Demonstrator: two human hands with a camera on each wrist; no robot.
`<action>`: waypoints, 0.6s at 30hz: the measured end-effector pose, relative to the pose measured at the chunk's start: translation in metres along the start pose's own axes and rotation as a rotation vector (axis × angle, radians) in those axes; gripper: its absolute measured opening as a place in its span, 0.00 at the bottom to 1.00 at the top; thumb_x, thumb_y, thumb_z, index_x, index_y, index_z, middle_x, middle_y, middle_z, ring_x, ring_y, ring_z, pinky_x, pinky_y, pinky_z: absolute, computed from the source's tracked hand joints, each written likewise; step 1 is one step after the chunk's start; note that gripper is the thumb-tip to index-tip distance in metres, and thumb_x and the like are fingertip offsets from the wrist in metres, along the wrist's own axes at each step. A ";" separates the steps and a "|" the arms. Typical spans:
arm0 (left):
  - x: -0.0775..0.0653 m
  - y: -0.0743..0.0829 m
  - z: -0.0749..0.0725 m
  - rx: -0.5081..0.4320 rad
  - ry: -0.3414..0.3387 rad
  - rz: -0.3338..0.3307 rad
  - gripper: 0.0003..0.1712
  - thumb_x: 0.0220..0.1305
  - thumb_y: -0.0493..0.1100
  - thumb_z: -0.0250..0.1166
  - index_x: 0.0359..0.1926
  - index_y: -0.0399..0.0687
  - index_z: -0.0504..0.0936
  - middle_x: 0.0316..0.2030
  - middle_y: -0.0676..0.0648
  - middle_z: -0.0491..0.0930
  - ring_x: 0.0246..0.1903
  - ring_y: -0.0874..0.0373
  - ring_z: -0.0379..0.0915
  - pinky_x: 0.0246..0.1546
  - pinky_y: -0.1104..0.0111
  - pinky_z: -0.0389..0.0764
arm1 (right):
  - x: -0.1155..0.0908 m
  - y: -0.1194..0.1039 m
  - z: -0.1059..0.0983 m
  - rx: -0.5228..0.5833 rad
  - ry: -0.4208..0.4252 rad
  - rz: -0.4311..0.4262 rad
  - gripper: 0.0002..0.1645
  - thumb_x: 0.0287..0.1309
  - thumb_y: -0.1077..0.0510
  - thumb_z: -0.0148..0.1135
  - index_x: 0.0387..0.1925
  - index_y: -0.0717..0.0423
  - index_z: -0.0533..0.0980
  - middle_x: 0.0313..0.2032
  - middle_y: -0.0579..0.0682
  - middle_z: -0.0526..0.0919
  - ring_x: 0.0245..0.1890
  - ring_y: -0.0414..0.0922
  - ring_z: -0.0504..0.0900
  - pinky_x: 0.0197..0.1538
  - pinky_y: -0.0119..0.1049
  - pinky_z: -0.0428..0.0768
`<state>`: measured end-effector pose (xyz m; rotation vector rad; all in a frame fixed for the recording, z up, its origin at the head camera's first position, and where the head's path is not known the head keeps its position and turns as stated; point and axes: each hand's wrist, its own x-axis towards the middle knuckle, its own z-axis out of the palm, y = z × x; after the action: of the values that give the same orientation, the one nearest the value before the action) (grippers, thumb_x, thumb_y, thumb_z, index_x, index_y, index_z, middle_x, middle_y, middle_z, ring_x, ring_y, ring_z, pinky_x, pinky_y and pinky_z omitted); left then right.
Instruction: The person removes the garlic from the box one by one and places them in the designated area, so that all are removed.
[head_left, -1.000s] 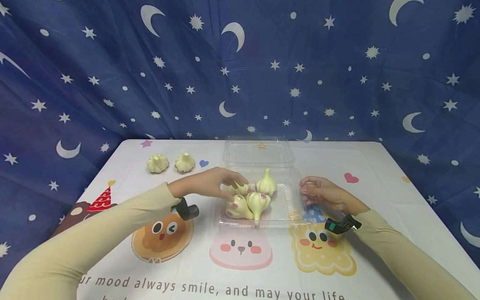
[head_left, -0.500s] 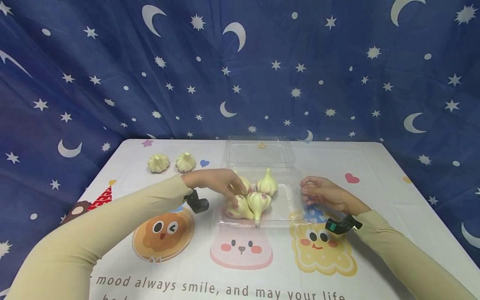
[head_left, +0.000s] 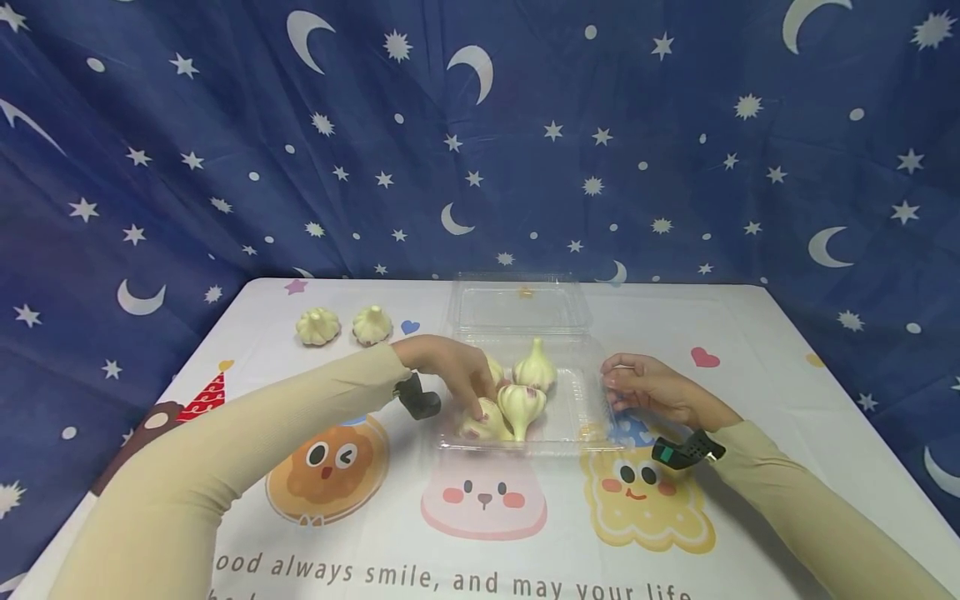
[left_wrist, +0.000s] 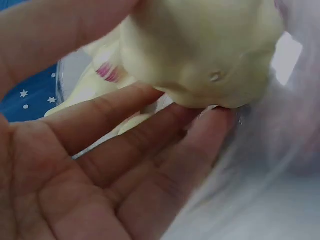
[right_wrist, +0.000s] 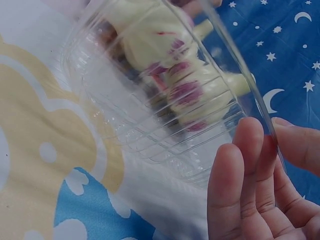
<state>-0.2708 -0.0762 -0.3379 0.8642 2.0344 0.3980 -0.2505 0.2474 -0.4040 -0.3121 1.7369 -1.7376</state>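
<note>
A clear plastic clamshell container (head_left: 583, 404) lies with its lid folded back, holding several garlic bulbs on its left side. My left hand (head_left: 453, 367) reaches in and grips the front-left garlic bulb (head_left: 489, 425). In the left wrist view the thumb lies across the top of that bulb (left_wrist: 200, 55) and the fingertips (left_wrist: 220, 122) curl under it. Beside it sit a front-middle bulb (head_left: 521, 403) and a back-right bulb (head_left: 535, 371); another is mostly behind the hand. My right hand (head_left: 651, 388) pinches the container's right rim (right_wrist: 260, 107) between thumb and fingers.
Two whole garlic bulbs (head_left: 318, 326) stand at the back left of the table, outside the container. The open lid (head_left: 521, 304) lies toward the back edge. A starry blue curtain (head_left: 480, 150) hangs behind the printed white tablecloth (head_left: 360, 533).
My left hand has moved right and down into the container and taken hold of the front-left garlic bulb, which has shifted slightly right. The right hand stays at the rim.
</note>
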 end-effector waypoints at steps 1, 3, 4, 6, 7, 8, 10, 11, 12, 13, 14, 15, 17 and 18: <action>0.002 0.000 0.000 0.009 -0.012 -0.010 0.18 0.55 0.42 0.68 0.48 0.46 0.83 0.33 0.54 0.83 0.29 0.69 0.70 0.34 0.80 0.76 | 0.000 0.000 0.000 0.000 -0.001 -0.002 0.05 0.64 0.67 0.49 0.41 0.56 0.67 0.26 0.41 0.80 0.28 0.35 0.80 0.36 0.27 0.83; 0.006 0.001 0.000 -0.002 -0.037 -0.035 0.09 0.55 0.42 0.68 0.38 0.44 0.84 0.24 0.56 0.77 0.24 0.69 0.66 0.28 0.81 0.73 | -0.001 0.000 0.000 -0.001 -0.003 -0.005 0.06 0.64 0.67 0.49 0.41 0.56 0.68 0.26 0.41 0.80 0.28 0.35 0.80 0.36 0.27 0.83; 0.007 0.001 0.000 -0.004 -0.047 -0.045 0.05 0.55 0.42 0.68 0.32 0.45 0.83 0.22 0.58 0.73 0.22 0.69 0.64 0.26 0.81 0.71 | -0.001 0.000 0.000 -0.002 -0.004 -0.008 0.06 0.64 0.67 0.49 0.41 0.56 0.68 0.26 0.41 0.81 0.28 0.35 0.81 0.36 0.27 0.83; 0.009 0.002 0.001 -0.019 -0.060 -0.057 0.07 0.55 0.42 0.68 0.24 0.49 0.79 0.18 0.59 0.68 0.20 0.70 0.62 0.24 0.81 0.69 | -0.001 0.000 0.000 -0.006 -0.006 -0.009 0.06 0.64 0.67 0.49 0.40 0.55 0.68 0.26 0.41 0.80 0.28 0.35 0.80 0.36 0.27 0.83; 0.010 0.002 0.001 -0.027 -0.061 -0.063 0.10 0.55 0.42 0.68 0.21 0.51 0.75 0.17 0.59 0.66 0.19 0.69 0.61 0.23 0.81 0.67 | 0.000 0.001 0.000 -0.007 -0.004 -0.008 0.06 0.64 0.67 0.49 0.40 0.55 0.68 0.26 0.41 0.80 0.28 0.35 0.80 0.37 0.27 0.83; 0.010 0.002 0.001 -0.041 -0.061 -0.066 0.13 0.56 0.42 0.68 0.20 0.52 0.73 0.16 0.58 0.64 0.19 0.69 0.60 0.22 0.80 0.65 | 0.000 0.001 0.000 -0.009 -0.003 -0.008 0.06 0.64 0.66 0.49 0.40 0.55 0.68 0.26 0.41 0.80 0.28 0.35 0.80 0.37 0.28 0.83; 0.010 0.003 0.001 -0.067 -0.048 -0.062 0.13 0.56 0.42 0.68 0.20 0.52 0.72 0.17 0.58 0.64 0.19 0.69 0.60 0.23 0.79 0.66 | 0.000 0.001 -0.001 -0.017 -0.001 -0.008 0.05 0.64 0.66 0.49 0.40 0.55 0.68 0.26 0.41 0.80 0.28 0.35 0.80 0.37 0.28 0.83; 0.010 0.003 0.002 -0.096 -0.039 -0.061 0.10 0.55 0.41 0.68 0.23 0.51 0.74 0.19 0.58 0.66 0.20 0.69 0.62 0.25 0.79 0.68 | 0.000 0.002 -0.001 -0.021 0.001 -0.008 0.05 0.65 0.66 0.49 0.40 0.55 0.68 0.26 0.41 0.80 0.28 0.35 0.80 0.37 0.28 0.83; 0.010 0.003 0.003 -0.129 -0.027 -0.058 0.07 0.55 0.41 0.68 0.26 0.50 0.77 0.21 0.58 0.69 0.22 0.68 0.64 0.28 0.79 0.70 | 0.000 0.002 -0.001 -0.022 0.002 -0.008 0.05 0.65 0.66 0.49 0.40 0.55 0.68 0.26 0.41 0.80 0.28 0.35 0.80 0.37 0.28 0.83; 0.011 0.003 0.004 -0.159 -0.017 -0.051 0.05 0.55 0.40 0.68 0.30 0.47 0.79 0.24 0.57 0.71 0.25 0.68 0.66 0.30 0.79 0.73 | 0.000 0.002 -0.002 -0.025 0.002 -0.009 0.05 0.65 0.66 0.49 0.40 0.55 0.68 0.26 0.41 0.80 0.28 0.35 0.80 0.37 0.28 0.83; 0.011 0.004 0.005 -0.181 -0.012 -0.039 0.07 0.55 0.40 0.68 0.35 0.45 0.80 0.27 0.56 0.72 0.27 0.67 0.67 0.34 0.77 0.75 | 0.001 0.002 -0.002 -0.028 0.002 -0.010 0.05 0.65 0.66 0.49 0.40 0.55 0.68 0.26 0.42 0.80 0.29 0.35 0.80 0.37 0.28 0.83; 0.011 0.004 0.005 -0.197 -0.005 -0.026 0.11 0.55 0.40 0.68 0.40 0.43 0.81 0.30 0.55 0.74 0.29 0.67 0.68 0.37 0.76 0.77 | 0.001 0.003 -0.003 -0.030 0.002 -0.011 0.05 0.65 0.66 0.49 0.40 0.55 0.68 0.26 0.42 0.80 0.29 0.35 0.80 0.36 0.28 0.83; 0.012 0.005 0.007 -0.212 0.009 0.000 0.21 0.54 0.40 0.68 0.51 0.43 0.79 0.35 0.55 0.76 0.33 0.66 0.70 0.42 0.71 0.80 | 0.001 0.003 -0.003 -0.027 -0.001 -0.013 0.05 0.65 0.66 0.49 0.40 0.54 0.68 0.26 0.42 0.80 0.29 0.35 0.80 0.37 0.28 0.83; 0.013 0.005 0.008 -0.200 0.014 0.017 0.23 0.54 0.41 0.68 0.53 0.43 0.79 0.34 0.55 0.77 0.33 0.66 0.70 0.43 0.70 0.80 | 0.001 0.003 -0.004 -0.025 -0.002 -0.014 0.05 0.65 0.66 0.49 0.40 0.54 0.68 0.26 0.42 0.80 0.29 0.35 0.80 0.37 0.28 0.83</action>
<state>-0.2667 -0.0639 -0.3472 0.7583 1.9616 0.6071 -0.2525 0.2500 -0.4074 -0.3381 1.7601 -1.7263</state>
